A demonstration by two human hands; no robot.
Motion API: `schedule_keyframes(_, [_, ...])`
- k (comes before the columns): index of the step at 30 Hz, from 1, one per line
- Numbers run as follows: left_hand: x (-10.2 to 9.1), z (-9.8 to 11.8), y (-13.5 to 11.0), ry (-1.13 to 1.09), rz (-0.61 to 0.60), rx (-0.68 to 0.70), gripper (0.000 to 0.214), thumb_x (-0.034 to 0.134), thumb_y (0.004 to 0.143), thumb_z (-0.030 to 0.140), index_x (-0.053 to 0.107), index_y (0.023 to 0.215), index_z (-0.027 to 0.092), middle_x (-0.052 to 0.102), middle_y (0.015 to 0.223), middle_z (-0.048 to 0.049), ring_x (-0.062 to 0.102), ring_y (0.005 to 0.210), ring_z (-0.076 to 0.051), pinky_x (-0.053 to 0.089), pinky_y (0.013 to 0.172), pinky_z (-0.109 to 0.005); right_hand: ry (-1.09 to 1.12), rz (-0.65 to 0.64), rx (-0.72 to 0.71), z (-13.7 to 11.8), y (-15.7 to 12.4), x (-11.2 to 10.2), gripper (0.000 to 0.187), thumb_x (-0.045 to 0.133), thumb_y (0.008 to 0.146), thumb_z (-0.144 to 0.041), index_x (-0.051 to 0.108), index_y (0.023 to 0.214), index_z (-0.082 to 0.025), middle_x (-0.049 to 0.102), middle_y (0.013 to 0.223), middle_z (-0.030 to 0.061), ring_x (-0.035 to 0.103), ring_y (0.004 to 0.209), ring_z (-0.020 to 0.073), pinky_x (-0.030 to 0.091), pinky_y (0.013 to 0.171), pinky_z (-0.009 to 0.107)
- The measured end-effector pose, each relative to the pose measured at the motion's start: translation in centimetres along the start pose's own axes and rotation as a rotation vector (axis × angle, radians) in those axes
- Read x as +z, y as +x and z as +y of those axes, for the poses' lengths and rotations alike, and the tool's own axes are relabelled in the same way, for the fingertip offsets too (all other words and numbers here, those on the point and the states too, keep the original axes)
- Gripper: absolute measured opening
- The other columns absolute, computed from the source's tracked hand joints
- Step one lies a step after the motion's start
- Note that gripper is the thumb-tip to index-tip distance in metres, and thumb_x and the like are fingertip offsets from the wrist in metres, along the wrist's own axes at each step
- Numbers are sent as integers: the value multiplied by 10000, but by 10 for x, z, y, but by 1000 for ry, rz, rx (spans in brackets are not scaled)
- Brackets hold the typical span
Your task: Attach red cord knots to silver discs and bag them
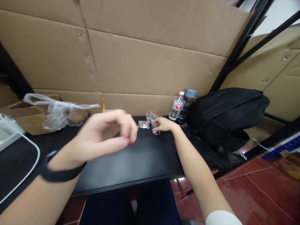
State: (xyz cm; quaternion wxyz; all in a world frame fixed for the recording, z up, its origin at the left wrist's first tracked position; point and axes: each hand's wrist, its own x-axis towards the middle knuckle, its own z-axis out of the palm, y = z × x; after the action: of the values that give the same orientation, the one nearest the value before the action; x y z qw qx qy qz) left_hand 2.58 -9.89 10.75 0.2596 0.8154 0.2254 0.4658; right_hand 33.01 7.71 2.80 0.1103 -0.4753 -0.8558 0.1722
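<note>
My left hand (109,132), slightly blurred and wearing a black wristband (62,170), is raised over the left part of the black table (140,161). Its fingers are curled in towards the thumb; what they hold, if anything, is hidden. A small red thing (130,143) shows just below the fingertips, and I cannot tell whether it is touched or lies on the table. Farther back, my right hand (165,124) has its fingers closed around a small clear, shiny round object (156,130). Small clear plastic packets (143,124) lie just left of it.
A clear water bottle (176,107) and a blue-lidded bottle (189,98) stand behind my right hand. The black backpack (225,120) fills the right side. At left are a plastic bag (57,114), a cardboard box (37,125) and a white cable (37,150). Cardboard panels (150,62) wall the back.
</note>
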Motion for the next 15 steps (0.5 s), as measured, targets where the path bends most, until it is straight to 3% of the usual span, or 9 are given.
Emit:
schedule_keyframes(4, [12,-75,17,396,-287,-165,194,559,919,312,703,934,182,719,868,-29,643,763,-155,499,756,-273,-34,-191,13,1,0,-1,576,896,588,-405,727,1098,-197,713,1057,38,664,814,171,474,700,231])
schedule_keyframes(6, [18,-116,13,462,-433,-203,208,581,888,316,726,952,182,719,845,-31,649,756,-157,486,745,-258,-68,-203,29,1,0,0,591,902,572,-362,722,1111,-197,711,1055,35,664,824,175,466,698,228])
schedule_keyframes(8, [20,-141,2,531,-509,-194,206,639,842,329,743,965,199,728,898,-40,660,810,-176,476,756,-255,-100,-192,57,-1,0,0,567,896,572,-315,724,1100,-202,716,1038,30,666,837,182,460,696,228])
schedule_keyframes(10, [18,-150,-8,568,-504,-212,202,664,822,330,749,967,218,733,907,-35,665,826,-183,471,760,-254,-124,-177,83,-3,0,1,526,882,588,-296,729,1083,-204,722,1032,31,670,846,189,459,705,234])
schedule_keyframes(15, [8,-145,-16,598,-493,-304,114,637,811,256,743,841,226,734,808,-10,660,736,-161,446,710,-241,-154,-156,79,-9,0,4,430,829,629,-269,741,1045,-205,733,1006,33,672,824,190,462,700,242])
